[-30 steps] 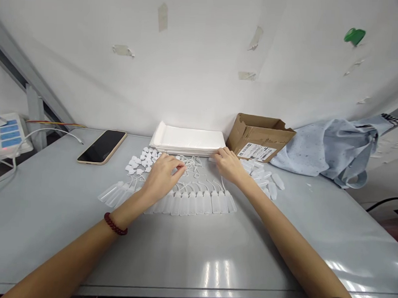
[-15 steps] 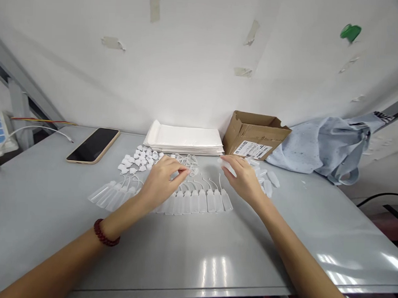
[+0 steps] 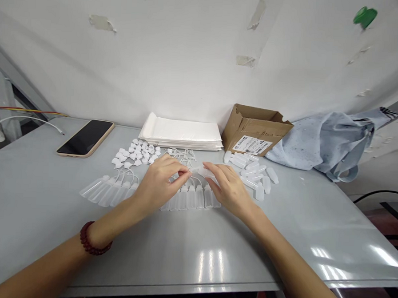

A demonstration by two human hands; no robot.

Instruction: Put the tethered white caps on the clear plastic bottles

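Two bare hands are meeting at the centre of the frame, just above a row of bottles [image 3: 186,197] lying side by side. The right hand [image 3: 229,189] is pinching a small translucent bottle [image 3: 205,171] between thumb and fingers, its other fingers lying half open. The left hand [image 3: 160,183] is closing thumb and forefinger at that bottle's tip, on something too small to make out. The bottle is hanging just over the table [image 3: 193,255], not resting on it.

As I judge it, the bottle is looking slick and light, so an off-centre squeeze could be shooting it out of the pinch. A dipping wrist could be scattering the row directly beneath, and the thin tethers curling off those bottles could be snagging a finger.

The bottles are showing as frosted, soft-looking plastic cylinders narrowing at the shoulder. More loose bottles [image 3: 255,175] are lying right of centre, and small rounded white caps [image 3: 135,152] are lying left of centre. Behind them a stack of flat white mailers [image 3: 181,132] is sitting beside an open brown cardboard box [image 3: 255,129] with a printed label. A dark glass phone [image 3: 86,137] is lying at the upper left, and a crumpled, speckled pale-blue cloth bag [image 3: 333,138] is slumping at the right. The grey table is gleaming smoothly.
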